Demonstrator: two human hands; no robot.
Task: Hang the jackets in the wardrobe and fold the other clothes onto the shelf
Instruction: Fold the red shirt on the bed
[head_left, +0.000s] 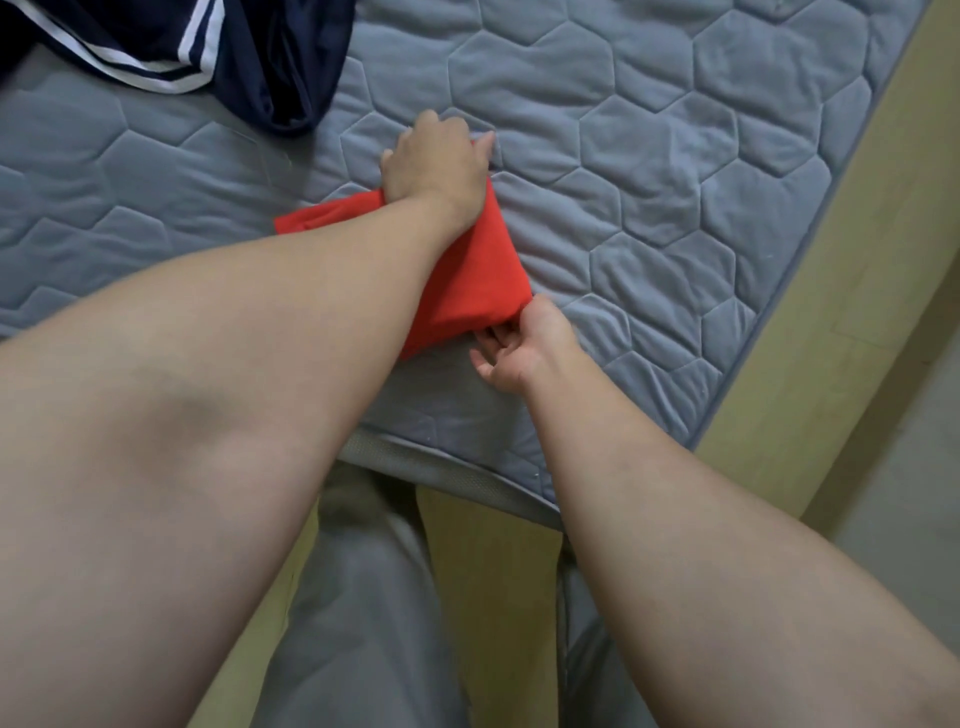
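A folded red garment (475, 278) lies on the grey quilted mattress (675, 156), near its front edge. My left hand (436, 163) rests on the garment's far end, fingers curled over that edge, and my forearm covers much of the cloth. My right hand (524, 345) pinches the garment's near right corner, thumb on top and fingers tucked under it. A navy jacket with white stripes (171, 47) lies crumpled at the mattress's far left.
The mattress's front edge (441, 467) runs just before my legs in grey trousers (353, 597). A pale wooden bed frame (857, 260) borders the mattress on the right, with light floor (914, 467) beyond it.
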